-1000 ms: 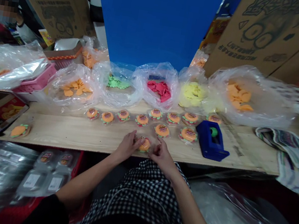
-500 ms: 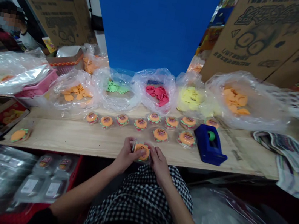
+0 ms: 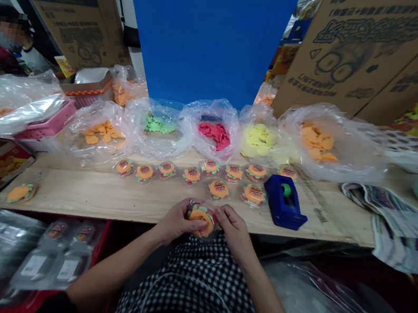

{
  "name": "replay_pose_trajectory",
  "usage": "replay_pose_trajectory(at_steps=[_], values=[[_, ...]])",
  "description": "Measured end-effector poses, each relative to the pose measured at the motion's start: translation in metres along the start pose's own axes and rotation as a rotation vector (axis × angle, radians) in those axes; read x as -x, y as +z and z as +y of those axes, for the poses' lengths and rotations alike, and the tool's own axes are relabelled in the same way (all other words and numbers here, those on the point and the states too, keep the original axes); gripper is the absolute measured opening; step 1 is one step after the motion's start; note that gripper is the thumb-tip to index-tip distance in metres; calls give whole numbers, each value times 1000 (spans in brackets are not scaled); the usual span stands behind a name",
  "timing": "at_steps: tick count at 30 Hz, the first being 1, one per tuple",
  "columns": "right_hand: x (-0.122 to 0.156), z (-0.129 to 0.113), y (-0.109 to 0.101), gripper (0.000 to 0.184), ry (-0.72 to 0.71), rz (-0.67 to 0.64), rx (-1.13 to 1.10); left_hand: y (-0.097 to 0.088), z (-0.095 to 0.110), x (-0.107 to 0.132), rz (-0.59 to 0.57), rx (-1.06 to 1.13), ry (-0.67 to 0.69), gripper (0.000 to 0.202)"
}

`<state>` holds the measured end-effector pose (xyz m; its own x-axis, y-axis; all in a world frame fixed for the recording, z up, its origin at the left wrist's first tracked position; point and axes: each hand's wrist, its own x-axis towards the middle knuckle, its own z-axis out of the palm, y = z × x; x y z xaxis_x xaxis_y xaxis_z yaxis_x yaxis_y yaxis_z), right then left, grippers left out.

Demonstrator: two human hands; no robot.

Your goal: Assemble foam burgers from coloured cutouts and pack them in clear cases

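Observation:
Over the table's front edge, my left hand (image 3: 176, 221) grips a clear-packed burger-shaped candy (image 3: 201, 220), thumb across its orange top. The pack is tilted, so green and red layers show along its far edge. My right hand (image 3: 233, 231) pinches the right edge of the same pack, with fingertips closed and partly hidden. Beyond my hands stand several finished packed burgers (image 3: 219, 190) in loose rows. A blue tape dispenser (image 3: 285, 202) with green tape stands to their right. An orange burger (image 3: 21, 193) without a visible label lies at the far left.
Open plastic bags along the back hold green pieces (image 3: 160, 125), red pieces (image 3: 215, 135), yellow pieces (image 3: 259, 139) and orange pieces (image 3: 318, 140). A striped cloth (image 3: 393, 225) hangs over the right edge. Clear plastic packs (image 3: 52, 253) fill a red crate below left. Another person (image 3: 9, 32) is far left.
Both hands have drawn the packed burger slightly nearer to my body and tilted it, so its layered side now shows. The view has shifted slightly. The rows on the table are unchanged.

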<state>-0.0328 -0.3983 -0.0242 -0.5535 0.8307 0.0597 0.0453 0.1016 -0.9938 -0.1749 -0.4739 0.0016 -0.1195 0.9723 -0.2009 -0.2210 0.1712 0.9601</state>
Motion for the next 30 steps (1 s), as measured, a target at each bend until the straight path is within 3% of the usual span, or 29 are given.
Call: replay_pose_trajectory(at_steps=[6, 10, 14, 18, 21, 25, 30], values=[[-2, -9, -12, 32, -95, -145, 223, -3, 6, 2, -57, -183, 19, 62], [-9, -25, -14, 29, -182, -287, 363, 2, 12, 2, -224, -267, 86, 71], [-7, -32, -12, 29, -182, -359, 322, 6, 13, 2, -329, -267, 114, 73], [-3, -28, -12, 29, -165, -328, 220, 7, 12, 1, -345, -235, 59, 77], [-5, -19, -17, 32, -98, -233, 177, 6, 13, -4, -291, -165, 22, 79], [-6, -5, -23, 39, 12, -13, 131, 6, 14, -18, -46, 53, -24, 67], [2, 0, -7, 36, 47, 82, 62, 18, 12, -31, 134, 238, -32, 61]])
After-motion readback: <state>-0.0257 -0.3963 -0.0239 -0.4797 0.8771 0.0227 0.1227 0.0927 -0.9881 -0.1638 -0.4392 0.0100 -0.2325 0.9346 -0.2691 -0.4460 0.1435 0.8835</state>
